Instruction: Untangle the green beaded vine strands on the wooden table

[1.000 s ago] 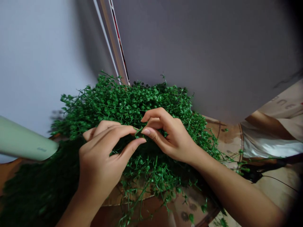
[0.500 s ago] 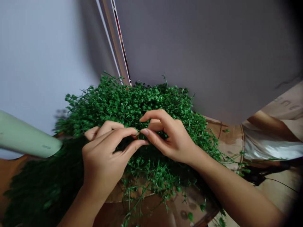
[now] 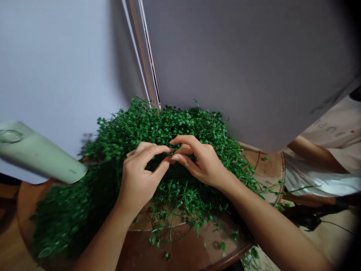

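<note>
Because the green stems heaped on the worktop look thin, pinch lightly; the left hand and right hand nearly meet over them, but whether either grip is clamped I cannot tell.

It looks like a home: a round wooden table beside a plain pale wall.

A pale green container slants at left; white panel upper left, grey panel upper right, another person far right.
</note>
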Demonstrator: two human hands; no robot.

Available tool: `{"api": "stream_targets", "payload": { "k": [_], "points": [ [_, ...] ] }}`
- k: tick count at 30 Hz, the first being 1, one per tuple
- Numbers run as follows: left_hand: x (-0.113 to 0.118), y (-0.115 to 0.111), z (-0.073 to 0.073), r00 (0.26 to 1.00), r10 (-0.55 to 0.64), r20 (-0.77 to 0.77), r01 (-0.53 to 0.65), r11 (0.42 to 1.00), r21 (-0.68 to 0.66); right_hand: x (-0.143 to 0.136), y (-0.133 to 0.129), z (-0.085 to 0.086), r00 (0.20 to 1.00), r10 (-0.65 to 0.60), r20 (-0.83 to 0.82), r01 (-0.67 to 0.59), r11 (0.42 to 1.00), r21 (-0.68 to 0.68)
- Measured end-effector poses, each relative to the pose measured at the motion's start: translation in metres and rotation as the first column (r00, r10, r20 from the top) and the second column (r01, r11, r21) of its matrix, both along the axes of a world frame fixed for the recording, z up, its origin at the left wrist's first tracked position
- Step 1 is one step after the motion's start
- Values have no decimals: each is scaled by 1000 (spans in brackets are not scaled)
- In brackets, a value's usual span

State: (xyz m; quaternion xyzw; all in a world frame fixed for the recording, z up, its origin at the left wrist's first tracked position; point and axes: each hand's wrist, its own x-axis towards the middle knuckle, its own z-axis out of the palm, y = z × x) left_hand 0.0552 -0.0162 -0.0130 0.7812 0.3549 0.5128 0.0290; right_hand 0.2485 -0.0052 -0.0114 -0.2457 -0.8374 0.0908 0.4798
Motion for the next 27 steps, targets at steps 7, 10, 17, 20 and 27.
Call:
{"api": "stream_targets", "payload": {
  "k": [7,10,17,20,27],
  "points": [
    [0,1,1,1000,9,-2,-9,998,67,1,2,-5,993,-115,14,115,993,16],
    [1,4,-1,1000,13,6,-13,996,92,4,2,-4,981,-154,117,143,985,95],
    [-1,6,-4,996,-87,-4,87,991,99,10,2,3,976,-39,213,11,991,130],
    [-3,6,-3,992,-128,-12,129,989,68,12,1,3,973,-19,228,-8,993,116],
    [-8,9,-3,970,-239,39,240,971,-19,13,0,3,960,45,275,-68,995,76]
  ]
}}
